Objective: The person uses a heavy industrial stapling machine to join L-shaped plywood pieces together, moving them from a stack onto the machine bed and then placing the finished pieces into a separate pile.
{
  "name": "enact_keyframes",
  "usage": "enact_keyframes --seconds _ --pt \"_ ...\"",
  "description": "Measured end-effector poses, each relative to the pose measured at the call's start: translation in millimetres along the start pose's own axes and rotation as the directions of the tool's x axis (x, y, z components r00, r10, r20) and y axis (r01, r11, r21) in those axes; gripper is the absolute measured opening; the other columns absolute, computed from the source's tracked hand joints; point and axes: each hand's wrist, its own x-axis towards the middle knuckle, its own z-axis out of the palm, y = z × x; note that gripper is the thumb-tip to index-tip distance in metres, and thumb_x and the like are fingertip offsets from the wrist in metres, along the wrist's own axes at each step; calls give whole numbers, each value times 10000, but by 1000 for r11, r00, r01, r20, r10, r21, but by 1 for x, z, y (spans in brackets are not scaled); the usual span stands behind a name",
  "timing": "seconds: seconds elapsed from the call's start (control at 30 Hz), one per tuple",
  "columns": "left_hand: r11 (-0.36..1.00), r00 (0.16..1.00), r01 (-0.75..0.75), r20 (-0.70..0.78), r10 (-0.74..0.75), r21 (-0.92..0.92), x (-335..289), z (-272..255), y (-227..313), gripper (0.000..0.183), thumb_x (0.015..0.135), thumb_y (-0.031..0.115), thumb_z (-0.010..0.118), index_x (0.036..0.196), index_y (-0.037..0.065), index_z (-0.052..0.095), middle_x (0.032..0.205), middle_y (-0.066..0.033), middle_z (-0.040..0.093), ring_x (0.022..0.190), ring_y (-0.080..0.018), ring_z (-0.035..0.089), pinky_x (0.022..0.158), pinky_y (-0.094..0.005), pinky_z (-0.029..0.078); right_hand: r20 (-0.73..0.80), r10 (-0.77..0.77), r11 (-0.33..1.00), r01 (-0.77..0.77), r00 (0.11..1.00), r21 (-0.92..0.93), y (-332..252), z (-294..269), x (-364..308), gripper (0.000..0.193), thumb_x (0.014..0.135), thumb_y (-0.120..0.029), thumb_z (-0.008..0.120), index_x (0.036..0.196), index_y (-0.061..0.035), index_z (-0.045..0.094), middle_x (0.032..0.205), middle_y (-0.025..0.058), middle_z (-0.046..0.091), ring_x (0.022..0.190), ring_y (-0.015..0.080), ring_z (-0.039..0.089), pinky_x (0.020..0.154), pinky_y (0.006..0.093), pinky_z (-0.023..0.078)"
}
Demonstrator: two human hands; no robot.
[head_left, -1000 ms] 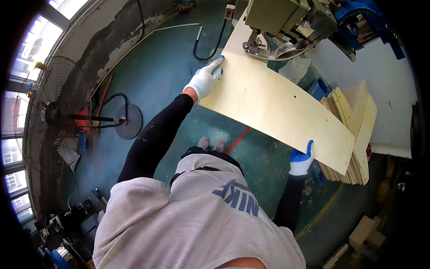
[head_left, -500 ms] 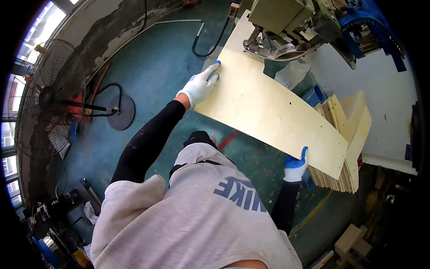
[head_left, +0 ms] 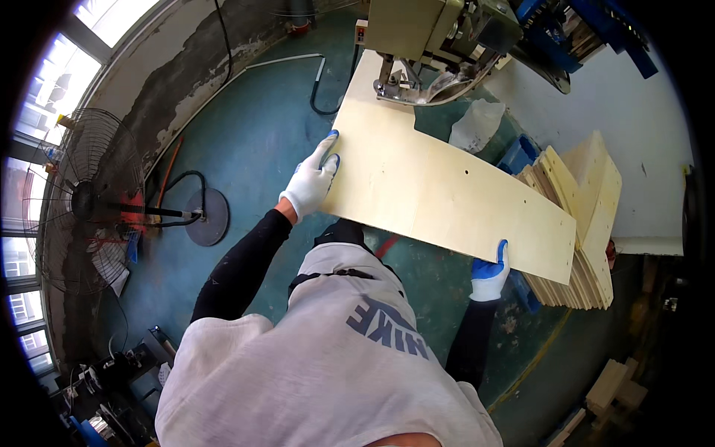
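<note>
A large L-shaped plywood panel (head_left: pixel 439 186) with several small drilled holes stretches across in front of me. My left hand (head_left: pixel 311 179), in a white glove with blue fingertips, grips its left edge; the thumb lies on top and the fingers' undersides are hidden. Gloved the same way, my right hand (head_left: pixel 491 272) holds the near edge toward the right end, thumb up on the face and fingers beneath. The panel's far arm reaches under the metal foot of a green machine (head_left: pixel 413 30). Its right end overlaps a stack of similar plywood pieces (head_left: pixel 596 216).
A blue crate (head_left: pixel 519 154) and a translucent plastic bag (head_left: pixel 477 125) lie beyond the panel. To the left stands a black pedestal fan (head_left: pixel 83 201) on a round base (head_left: pixel 207 217). Wood blocks (head_left: pixel 607 384) lie at lower right, and dark equipment (head_left: pixel 97 395) at lower left.
The panel has turned slightly, and its far arm has come nearer. My left hand has moved left and a little toward me with it. The right hand keeps its hold; my view has shifted too.
</note>
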Motion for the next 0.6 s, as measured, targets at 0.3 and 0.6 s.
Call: enact_keyframes --seconds 0.3,0.6 --pt "997 990 -67 -124 60 -47 -30 -26 -1 481 1022 152 544 1489 78 457 1154 -114 640 855 -146 553 794 -262 474 31 77 996 -78 997 36 14 16 -16 472 1040 -319 541 1384 4 518 1401 137 576 1286 261 554 1092 428 446" --pt "991 991 -65 -127 51 -114 17 -178 -43 483 1031 71 498 1487 -54 401 1529 -136 460 1420 -193 408 1174 -292 281 34 175 966 -178 984 185 133 132 -15 393 1031 -271 559 1337 -25 568 1334 101 622 1221 246 601 1037 406 490"
